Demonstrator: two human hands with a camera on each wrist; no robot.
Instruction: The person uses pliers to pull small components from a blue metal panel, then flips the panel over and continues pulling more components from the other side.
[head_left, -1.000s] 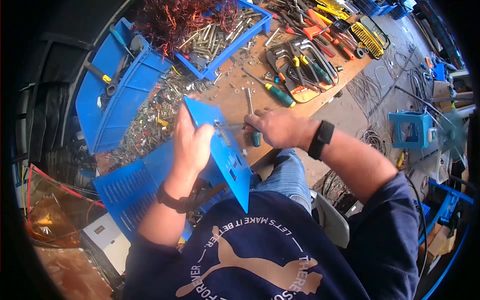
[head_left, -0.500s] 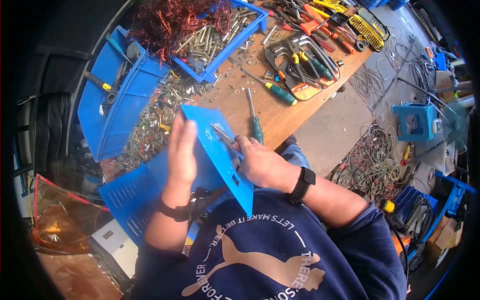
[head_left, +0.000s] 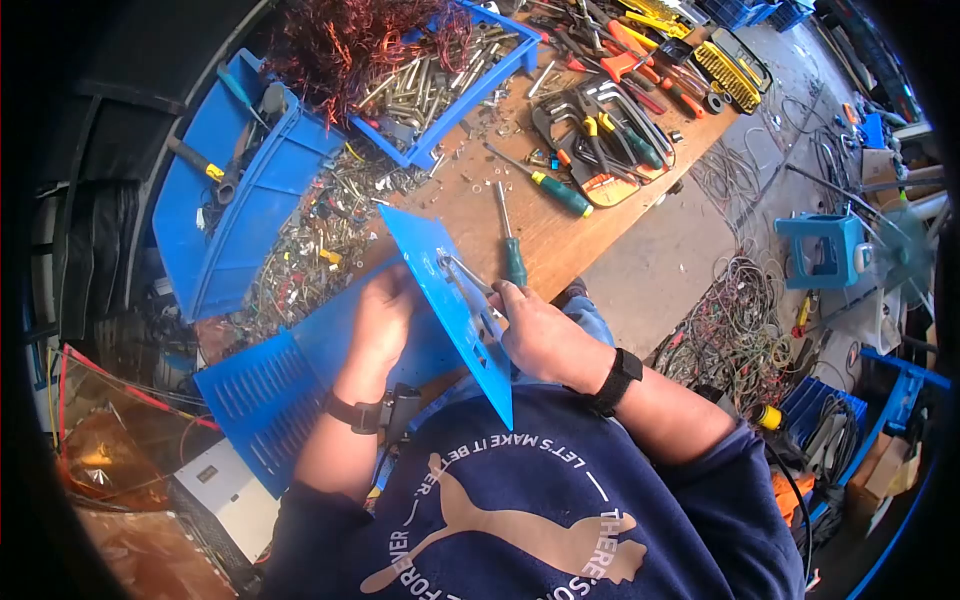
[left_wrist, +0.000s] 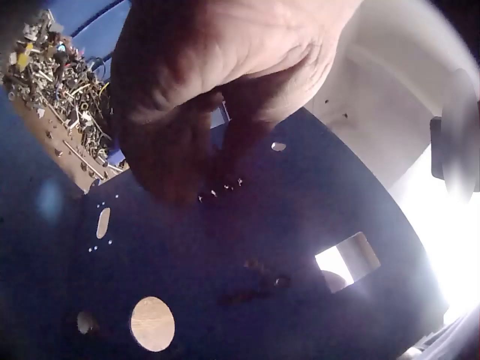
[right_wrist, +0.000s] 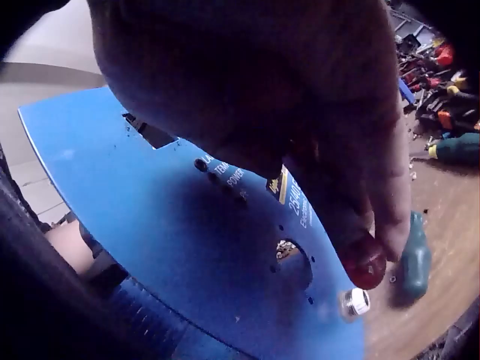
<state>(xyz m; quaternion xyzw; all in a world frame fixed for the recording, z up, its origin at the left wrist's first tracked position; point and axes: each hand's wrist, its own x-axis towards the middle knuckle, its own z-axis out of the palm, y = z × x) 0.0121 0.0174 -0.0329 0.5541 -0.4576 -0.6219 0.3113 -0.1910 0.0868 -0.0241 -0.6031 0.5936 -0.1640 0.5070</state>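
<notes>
A blue metal panel (head_left: 465,320) with cut-out holes stands tilted in front of the person. My right hand (head_left: 545,335) is at its printed face, holding a slim grey metal tool (head_left: 467,272) that reaches toward the upper holes. In the right wrist view a red rounded piece (right_wrist: 365,262) shows at the fingertips, close to a silver threaded fitting (right_wrist: 355,302) on the panel. Behind the panel is my left hand (head_left: 380,325). Its bent fingers and thumb meet the panel's back in the left wrist view; I cannot tell whether they pinch anything there.
Two green-handled screwdrivers (head_left: 514,262) (head_left: 562,193) lie on the wooden table (head_left: 465,200). Beyond are a hex key set (head_left: 600,135) and a blue tray (head_left: 425,150) of metal pieces and copper wire. Small scrap (head_left: 320,225) and a slotted blue panel (head_left: 265,400) lie to the left.
My right hand has moved down and closer along the panel's face, bringing the tool with it. The left hand has dropped from its upper edge, straightened, then bent its fingers behind it.
</notes>
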